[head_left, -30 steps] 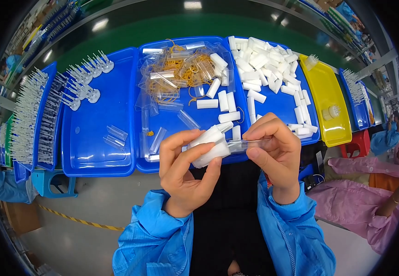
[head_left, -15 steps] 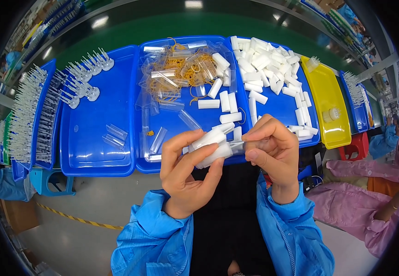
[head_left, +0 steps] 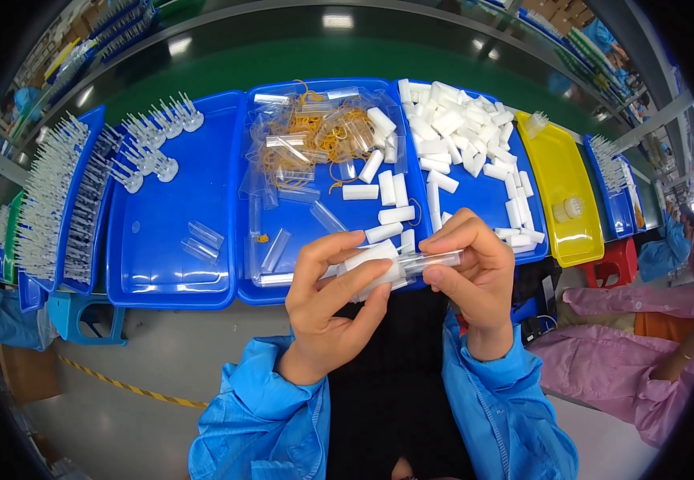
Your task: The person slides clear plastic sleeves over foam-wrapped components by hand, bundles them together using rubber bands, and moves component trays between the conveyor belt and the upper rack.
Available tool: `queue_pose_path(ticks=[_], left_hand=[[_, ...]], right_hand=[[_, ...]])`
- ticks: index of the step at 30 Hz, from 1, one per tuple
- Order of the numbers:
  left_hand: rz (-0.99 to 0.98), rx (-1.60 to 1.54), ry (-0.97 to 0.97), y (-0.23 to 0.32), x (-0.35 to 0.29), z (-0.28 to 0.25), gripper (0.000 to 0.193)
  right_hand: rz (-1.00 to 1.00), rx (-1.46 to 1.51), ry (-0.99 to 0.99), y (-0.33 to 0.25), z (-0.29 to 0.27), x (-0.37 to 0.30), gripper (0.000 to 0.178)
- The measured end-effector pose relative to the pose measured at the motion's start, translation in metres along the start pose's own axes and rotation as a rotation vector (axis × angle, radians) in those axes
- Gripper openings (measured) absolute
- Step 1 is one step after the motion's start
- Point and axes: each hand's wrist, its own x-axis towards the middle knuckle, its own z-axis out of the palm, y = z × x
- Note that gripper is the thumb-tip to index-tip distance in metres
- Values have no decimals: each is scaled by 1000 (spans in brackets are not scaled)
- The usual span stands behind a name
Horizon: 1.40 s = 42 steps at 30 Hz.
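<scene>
My left hand [head_left: 323, 308] is closed round a small bundle of white cylinders [head_left: 372, 256], thumb and fingers pressing them from both sides. Between my hands runs a clear plastic tube [head_left: 433, 261]. Its right end is pinched by the thumb and fingers of my right hand [head_left: 479, 280], while its left end meets the white cylinders. Whether the tube goes around the cylinders or lies against them I cannot tell. Both hands are held above the front edge of the middle blue tray [head_left: 244, 268], which contains loose clear tubes [head_left: 276, 250], orange rubber bands [head_left: 335, 128] and more white cylinders.
A blue tray [head_left: 463, 204] heaped with white cylinders lies right of centre, beside a yellow tray [head_left: 575, 240] with two small clear pieces. Another blue tray [head_left: 171, 292] at left bears white pronged parts [head_left: 151, 160] and clear tubes. Someone in a pink sleeve [head_left: 587, 372] sits at right.
More of the clear tube now shows between my hands. The white cylinders in my left hand have turned and sit closer together. The view has shifted slightly.
</scene>
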Motion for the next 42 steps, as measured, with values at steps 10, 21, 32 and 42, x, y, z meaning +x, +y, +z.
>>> queue_pose_path(ticks=[10,21,32,42], left_hand=[[-8,37,14,1,-1,0,28],[-10,96,63,-1,0,3,27],[-30,-57,64,-4,-2,2,26],[-64,-18,24,-2,-2,0,25]], right_hand=[[8,23,-12,-2,0,0,20],[-22,-119,40,-2,6,-1,19],[23,81,-13,5,2,-1,18],[-100,-126,28,6,6,-4,19]])
